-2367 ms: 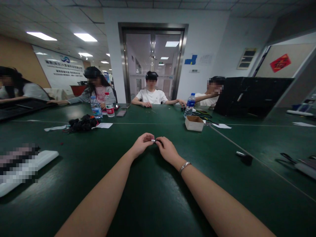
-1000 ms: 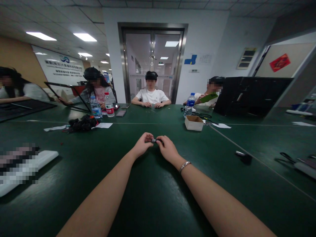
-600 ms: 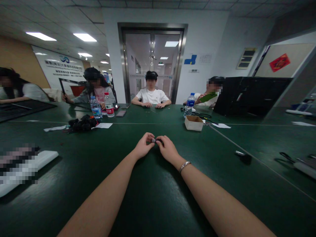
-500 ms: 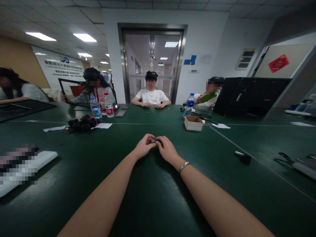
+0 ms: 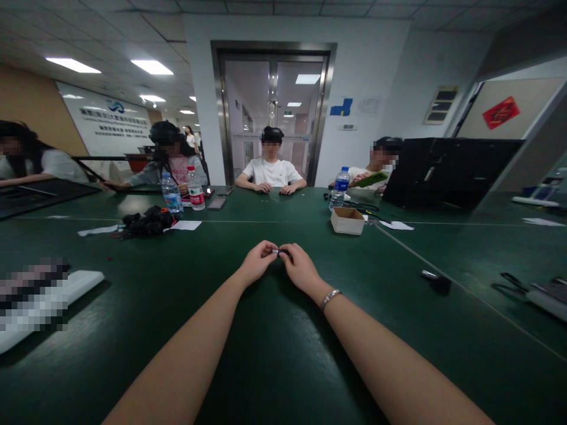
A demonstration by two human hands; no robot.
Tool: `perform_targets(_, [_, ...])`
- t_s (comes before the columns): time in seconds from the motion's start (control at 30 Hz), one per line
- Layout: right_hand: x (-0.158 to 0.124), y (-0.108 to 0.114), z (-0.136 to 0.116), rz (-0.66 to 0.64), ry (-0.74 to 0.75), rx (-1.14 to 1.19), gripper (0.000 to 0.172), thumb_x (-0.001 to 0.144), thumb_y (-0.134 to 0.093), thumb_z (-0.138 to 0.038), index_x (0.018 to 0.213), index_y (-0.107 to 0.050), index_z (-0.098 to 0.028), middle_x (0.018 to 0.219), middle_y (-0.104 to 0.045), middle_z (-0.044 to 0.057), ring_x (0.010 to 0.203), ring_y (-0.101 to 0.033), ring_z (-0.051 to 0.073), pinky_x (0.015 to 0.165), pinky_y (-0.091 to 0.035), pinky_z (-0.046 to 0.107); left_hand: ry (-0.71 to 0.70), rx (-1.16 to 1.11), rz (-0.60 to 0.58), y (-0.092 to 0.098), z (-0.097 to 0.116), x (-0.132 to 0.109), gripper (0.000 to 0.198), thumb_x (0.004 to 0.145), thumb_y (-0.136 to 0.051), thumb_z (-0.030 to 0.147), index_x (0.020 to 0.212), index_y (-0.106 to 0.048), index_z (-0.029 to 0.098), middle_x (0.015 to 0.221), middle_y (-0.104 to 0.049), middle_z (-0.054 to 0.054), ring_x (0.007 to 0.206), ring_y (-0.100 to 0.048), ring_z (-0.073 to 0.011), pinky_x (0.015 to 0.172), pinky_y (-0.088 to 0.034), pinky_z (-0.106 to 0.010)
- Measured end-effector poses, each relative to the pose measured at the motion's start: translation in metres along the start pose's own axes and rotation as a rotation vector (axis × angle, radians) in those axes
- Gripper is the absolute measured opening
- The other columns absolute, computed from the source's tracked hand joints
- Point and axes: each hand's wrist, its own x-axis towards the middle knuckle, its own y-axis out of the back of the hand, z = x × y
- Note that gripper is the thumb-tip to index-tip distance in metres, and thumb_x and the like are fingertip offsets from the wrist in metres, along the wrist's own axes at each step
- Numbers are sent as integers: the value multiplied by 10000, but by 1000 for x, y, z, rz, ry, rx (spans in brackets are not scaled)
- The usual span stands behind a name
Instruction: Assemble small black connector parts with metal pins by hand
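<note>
My left hand point(image 5: 256, 261) and right hand point(image 5: 300, 267) meet mid-table point(image 5: 266, 354) — fingers of both pinched on one small metal part point(image 5: 276, 252), a cardboard box point(image 5: 348, 220) beyond.

We find an office workroom: a long green table point(image 5: 133, 307), seated co-workers, glass double doors point(image 5: 273, 118), ceiling panel lights.

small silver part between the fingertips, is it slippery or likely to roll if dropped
Probably light: the small silver part sits pinched between left hand and right hand fingertips. Its shine suggests a slick surface; rolling cannot be judged.
</note>
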Motion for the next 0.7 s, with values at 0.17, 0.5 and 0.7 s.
perform_targets(0.17, [-1,2,-4,-23,20,-17,181,903,-454,-219,1001,-603,-190,979,-594,62,915,-551,167,840,-434,308,80,316,30,1,1,-2,437,850,-390,538,640,-545,188,607,-546,0,608,-508,-150,619,-378,-276])
perform_targets(0.5, [-3,1,-7,-55,56,-36,178,900,-463,-206,1008,-605,-199,970,-585,54,877,-551,157,799,-434,291,126,482,27,5,2,-3,519,875,-282,555,642,-563,186,653,-597,-26,639,-535,-170,621,-374,-276])
perform_targets(0.7, [-2,1,-5,-34,42,-17,180,898,-456,-195,997,-606,-198,961,-587,52,897,-550,160,821,-434,297,62,367,-41,6,-2,-1,405,850,-367,513,744,-597,196,779,-628,-15,733,-553,-165,675,-395,-262])
